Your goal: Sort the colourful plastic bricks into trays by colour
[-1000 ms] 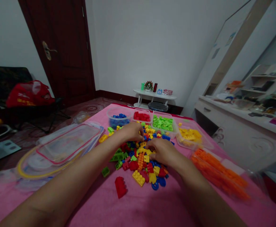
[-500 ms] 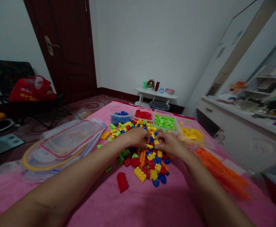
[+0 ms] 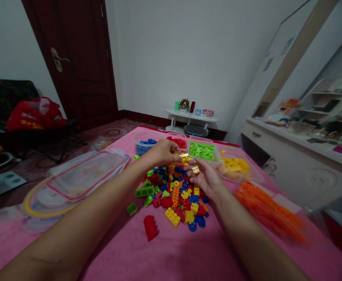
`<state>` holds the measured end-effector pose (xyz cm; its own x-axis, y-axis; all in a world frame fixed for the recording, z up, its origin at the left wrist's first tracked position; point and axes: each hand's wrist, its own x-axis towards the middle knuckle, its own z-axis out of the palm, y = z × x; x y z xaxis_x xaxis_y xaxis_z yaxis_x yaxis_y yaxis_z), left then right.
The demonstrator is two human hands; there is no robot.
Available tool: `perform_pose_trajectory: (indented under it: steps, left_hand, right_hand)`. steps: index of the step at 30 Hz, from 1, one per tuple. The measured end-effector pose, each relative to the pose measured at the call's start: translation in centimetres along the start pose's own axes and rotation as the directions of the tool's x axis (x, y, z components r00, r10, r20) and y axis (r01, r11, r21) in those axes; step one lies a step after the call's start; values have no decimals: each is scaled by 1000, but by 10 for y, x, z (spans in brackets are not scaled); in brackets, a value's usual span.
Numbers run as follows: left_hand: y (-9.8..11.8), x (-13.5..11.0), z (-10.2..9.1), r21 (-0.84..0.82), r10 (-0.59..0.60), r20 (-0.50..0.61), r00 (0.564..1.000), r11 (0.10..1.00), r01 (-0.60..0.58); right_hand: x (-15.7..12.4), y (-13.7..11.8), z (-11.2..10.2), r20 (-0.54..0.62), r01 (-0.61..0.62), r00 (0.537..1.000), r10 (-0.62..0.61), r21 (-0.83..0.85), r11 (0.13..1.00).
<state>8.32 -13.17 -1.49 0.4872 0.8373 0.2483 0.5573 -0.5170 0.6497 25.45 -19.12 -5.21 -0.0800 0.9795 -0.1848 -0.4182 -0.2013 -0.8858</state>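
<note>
A pile of toy building bricks point(image 3: 175, 195) in red, yellow, blue, green and orange lies on the pink cloth point(image 3: 188, 253). Over its far part, my left hand point(image 3: 166, 153) pinches a small yellow brick point(image 3: 184, 155) at the fingertips. Just to the right, my right hand point(image 3: 206, 177) is turned partly palm up, its fingers curled around another yellow brick point(image 3: 196, 169). Nearer to me lie a red brick point(image 3: 150, 227) and a larger yellow brick point(image 3: 172, 216). My left hand hides part of the pile's far side.
Behind the pile stand clear tubs of blue bricks point(image 3: 147, 141), red bricks point(image 3: 177, 143), green bricks point(image 3: 202, 150) and yellow bricks point(image 3: 236, 165). Orange pieces point(image 3: 270, 212) lie at the right. Clear lids point(image 3: 86, 175) are stacked at the left.
My left hand has risen and moved back from the pile with a yellow brick. My right hand has turned palm up, with a yellow brick now showing in it.
</note>
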Motion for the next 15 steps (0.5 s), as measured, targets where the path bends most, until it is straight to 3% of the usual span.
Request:
perform_pose_trajectory:
  steps: [2,6,12,15]
  left_hand:
    - [6,0,0,-59,67,-75,995,996,-72]
    - [18,-5,11,-162,187,-99,977,966,-201]
    - [24,-9,31,-120,310,-67,948,941,-316]
    - [26,-8,31,-79,346,-119,931,931,-356]
  right_hand:
    - [-3,1,5,72,-60,996,57,44,997]
    - [-8,-1,14,208,-154,972,110,214,965]
    - [-8,-1,18,24,-135,991,135,359,924]
    - [-6,1,15,-19,-102,993,120,400,911]
